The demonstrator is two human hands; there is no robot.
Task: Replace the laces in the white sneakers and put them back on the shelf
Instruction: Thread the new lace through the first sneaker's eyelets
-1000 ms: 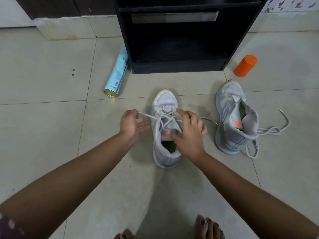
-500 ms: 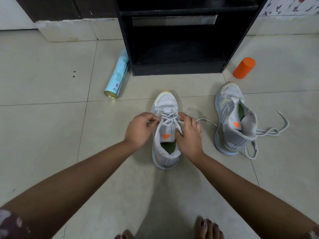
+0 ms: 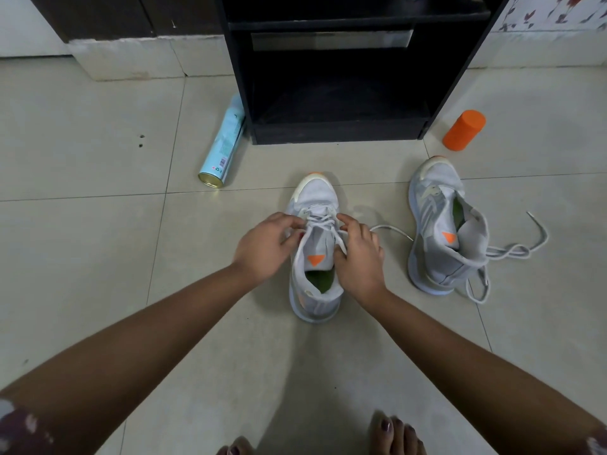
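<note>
Closing in from the left of the frame, the left hand (image 3: 262,249) no longer holds the lace (image 3: 320,220) stretched out sideways as it did a second ago. It now sits against the left edge of the sneaker (image 3: 315,195), with thumb and fingers curled and pinching the lace at the eyelets. The right hand (image 3: 359,261) has stayed at the right edge, its fingers curled round the strand beside the tongue. One end of the lace trails right across the floor (image 3: 98,257), lying as it did before.

The sneaker stands on its sole at the centre of the frame. Its long axis runs up and down the picture, toe toward the black shelf (image 3: 335,133) at the top and heel toward the person's toes (image 3: 394,431).

The second sneaker (image 3: 437,192) sits at centre right, tilted, its toe also pointing up the frame. A blue spray can (image 3: 223,146) lies left of the shelf, and an orange cylinder (image 3: 463,129) stands right of it.
</note>
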